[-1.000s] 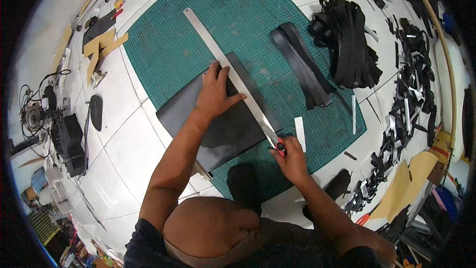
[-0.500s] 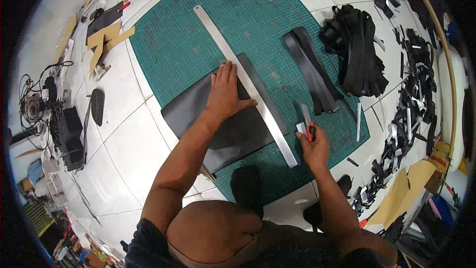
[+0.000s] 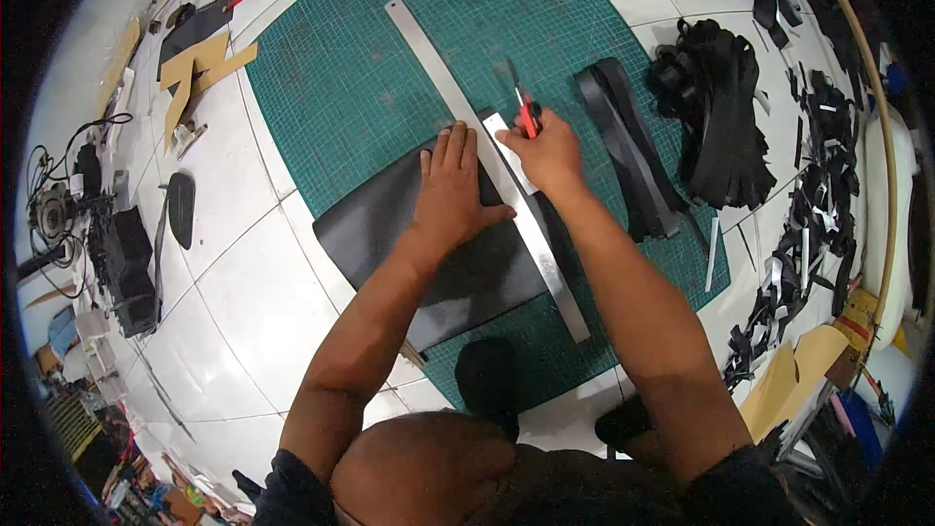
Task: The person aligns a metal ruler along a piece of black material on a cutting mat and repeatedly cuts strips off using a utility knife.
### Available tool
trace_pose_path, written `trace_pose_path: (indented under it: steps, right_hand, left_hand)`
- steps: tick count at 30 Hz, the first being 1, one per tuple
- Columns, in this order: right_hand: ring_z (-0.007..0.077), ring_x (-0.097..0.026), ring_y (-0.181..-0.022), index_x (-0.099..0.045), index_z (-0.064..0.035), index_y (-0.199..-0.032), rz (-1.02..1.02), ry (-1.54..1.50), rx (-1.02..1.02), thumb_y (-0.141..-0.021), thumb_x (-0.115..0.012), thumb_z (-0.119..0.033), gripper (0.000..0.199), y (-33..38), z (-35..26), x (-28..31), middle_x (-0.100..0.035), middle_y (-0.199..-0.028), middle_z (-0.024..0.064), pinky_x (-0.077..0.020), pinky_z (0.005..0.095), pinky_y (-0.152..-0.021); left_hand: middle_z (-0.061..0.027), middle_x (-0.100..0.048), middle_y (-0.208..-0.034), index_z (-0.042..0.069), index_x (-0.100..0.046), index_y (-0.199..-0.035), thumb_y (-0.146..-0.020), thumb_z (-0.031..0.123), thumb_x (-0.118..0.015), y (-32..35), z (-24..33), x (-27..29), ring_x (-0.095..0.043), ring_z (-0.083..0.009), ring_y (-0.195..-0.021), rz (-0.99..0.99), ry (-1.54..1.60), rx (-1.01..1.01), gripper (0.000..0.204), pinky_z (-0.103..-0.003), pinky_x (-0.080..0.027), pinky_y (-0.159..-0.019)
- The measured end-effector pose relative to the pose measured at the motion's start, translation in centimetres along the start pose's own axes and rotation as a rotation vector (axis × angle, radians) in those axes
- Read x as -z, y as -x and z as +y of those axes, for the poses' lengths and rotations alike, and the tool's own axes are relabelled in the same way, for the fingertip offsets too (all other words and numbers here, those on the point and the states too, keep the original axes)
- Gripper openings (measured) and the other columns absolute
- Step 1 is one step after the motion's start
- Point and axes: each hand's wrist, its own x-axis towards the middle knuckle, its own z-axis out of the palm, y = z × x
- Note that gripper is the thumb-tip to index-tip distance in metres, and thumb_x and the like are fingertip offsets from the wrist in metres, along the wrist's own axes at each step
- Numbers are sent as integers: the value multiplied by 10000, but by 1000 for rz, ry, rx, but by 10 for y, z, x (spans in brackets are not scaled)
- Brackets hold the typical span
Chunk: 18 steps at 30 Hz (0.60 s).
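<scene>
A sheet of black leather-like material (image 3: 467,278) lies on a green cutting mat (image 3: 331,58), with a long steel ruler (image 3: 433,68) slanting across its right part. My left hand (image 3: 450,180) is pressed flat there, fingers extended, the thumb reaching onto the ruler and the fingertips at its edge. My right hand (image 3: 552,151) is closed round a red utility knife (image 3: 529,117), its blade pointing away from me. Beside the ruler, under my right thumb and fingers, is a short flat white strip (image 3: 508,151); whether the hand grips it too I cannot tell.
Black strips (image 3: 623,141) lie on the mat's right side, and a thick bundle of black strips (image 3: 716,117) lies off its edge. Scraps (image 3: 794,224) pile along the right. Brown card pieces (image 3: 195,68) and a dark sole-shaped piece (image 3: 180,209) lie on the white tiles to the left.
My right hand has moved up and left with the knife, from the mat's lower right to the ruler's right side, bringing the white strip there. My left hand stays on the ruler and sheet.
</scene>
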Motion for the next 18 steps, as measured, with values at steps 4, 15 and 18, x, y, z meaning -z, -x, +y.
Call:
trace_pose_path:
  steps: [4, 15, 18]
  right_hand:
    - [324, -679, -780, -590, -16, -944, -12, 19, -18, -717, -840, -262, 417, 1, -2, -9, -702, -835, 129, -518, 440, -726]
    - [326, -678, -747, -585, -28, -917, 27, -19, 57, -733, -828, -286, 399, 4, 7, -8, -700, -803, 119, -514, 438, -696]
    - [326, -680, -745, -585, -28, -910, 44, -6, 56, -744, -820, -295, 392, 7, 6, -9, -700, -800, 117, -515, 436, -691]
  left_hand:
    - [-223, -257, -1539, -60, -274, -1459, -591, 471, -878, 2, -7, -2, -239, -417, -1438, 15, 30, -18, 1183, -598, -234, -1147]
    - [-220, -246, -1549, -51, -262, -1467, -580, 459, -888, 1, -3, -4, -235, -412, -1443, 33, 46, -2, 1200, -599, -227, -1149]
    - [-216, -246, -1552, -51, -270, -1466, -576, 460, -890, 1, -4, -4, -232, -409, -1445, 29, 35, 0, 1199, -594, -232, -1150]
